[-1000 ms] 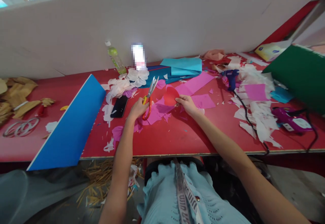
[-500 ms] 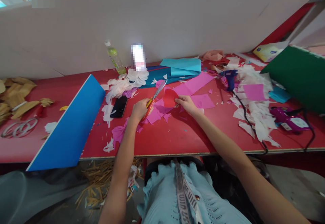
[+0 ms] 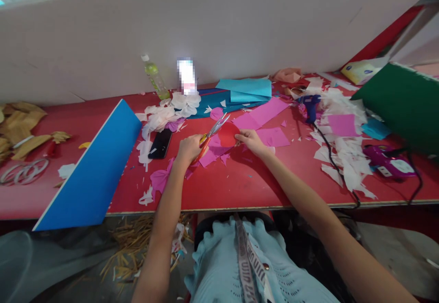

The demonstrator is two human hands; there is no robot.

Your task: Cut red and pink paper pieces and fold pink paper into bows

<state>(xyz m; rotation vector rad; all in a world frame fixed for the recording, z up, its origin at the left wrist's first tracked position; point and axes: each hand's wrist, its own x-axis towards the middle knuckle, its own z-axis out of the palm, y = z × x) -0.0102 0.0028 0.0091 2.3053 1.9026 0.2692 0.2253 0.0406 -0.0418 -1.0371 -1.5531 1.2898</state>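
So the left hand (image 3: 190,148) has its grip closed around the handles of a pair of orange-handled metal scissors (image 3: 215,130). The blades are a little parted and point up and to the right. The tips sit right at the upper left edge of a round red paper piece (image 3: 229,135). I honestly can't tell if the paper is actually between the blades or just beside them.

The right hand (image 3: 253,140) pinches that red piece by its right edge, with a narrow grip and fingers closed on it. The piece sits just above the red tabletop surface (image 3: 240,184), over a heap of magenta paper offcuts (image 3: 210,155).

Around all that:
- A black smartphone (image 3: 160,143) lies flat just left of the left hand.
- White paper flower bits (image 3: 171,110) are bunched up behind the phone.
- A big blue rectangular board (image 3: 92,165) lies slanted further left and hangs over the front edge.
- Folded light blue paper sheets (image 3: 248,90) lie near the back wall.
- A small green plastic bottle (image 3: 156,79) stands to their left.
- Off to the right, a blue glue gun (image 3: 311,105) sits in a mess of white paper scraps (image 3: 343,156).
- A purple glue gun (image 3: 391,163) is near the front right.
- A dark green board (image 3: 401,106) sits behind it.
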